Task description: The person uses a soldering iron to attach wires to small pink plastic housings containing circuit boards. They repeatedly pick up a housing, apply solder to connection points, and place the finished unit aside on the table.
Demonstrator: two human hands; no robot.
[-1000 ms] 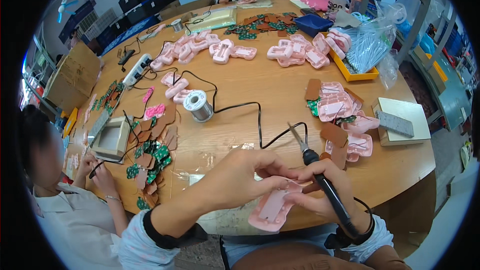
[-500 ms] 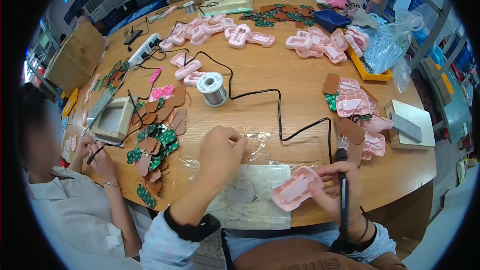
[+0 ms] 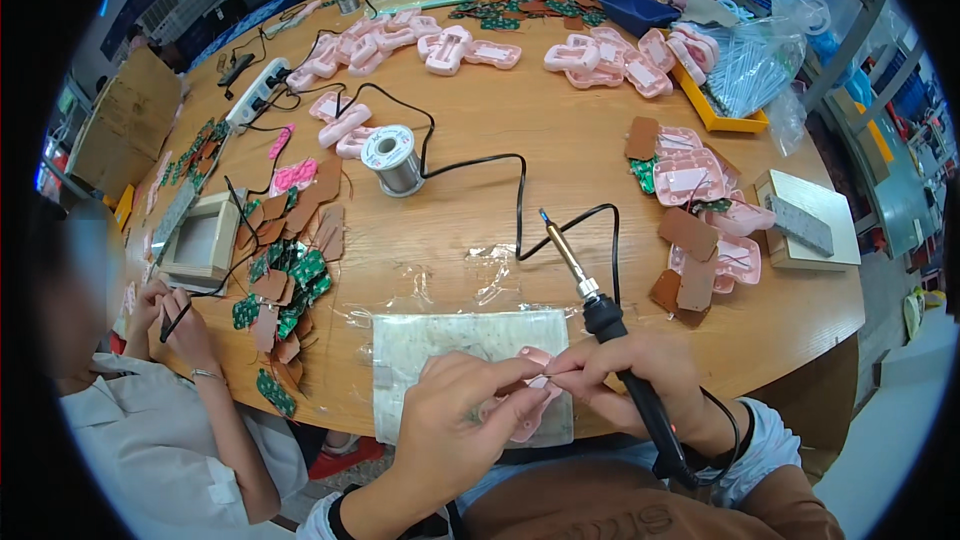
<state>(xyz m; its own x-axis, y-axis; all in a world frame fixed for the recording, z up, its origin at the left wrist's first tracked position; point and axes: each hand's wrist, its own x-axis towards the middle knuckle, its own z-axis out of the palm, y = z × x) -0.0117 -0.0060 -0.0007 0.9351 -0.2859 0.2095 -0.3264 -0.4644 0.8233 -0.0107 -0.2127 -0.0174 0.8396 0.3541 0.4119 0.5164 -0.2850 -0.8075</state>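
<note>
Close to the table's front edge, both hands meet over a pink plastic shell on or just above a whitish mat. The fingers of my left hand pinch at the shell's upper part, around something too small to make out. My right hand keeps a soldering iron in its grip, tip pointing up and away from me. Its thumb and forefinger also come together at the shell, touching or nearly touching the left fingertips. My fingers cover much of the shell.
A solder spool stands beyond the mat, beside the iron's black cord. Brown and green circuit boards are heaped left, near a co-worker's hands. Pink shells and a wooden box with a grey block lie right.
My left hand has come down to the mat, and my right hand has moved left with the shell and iron. The iron's tip now shows clearly. The view has shifted slightly.
</note>
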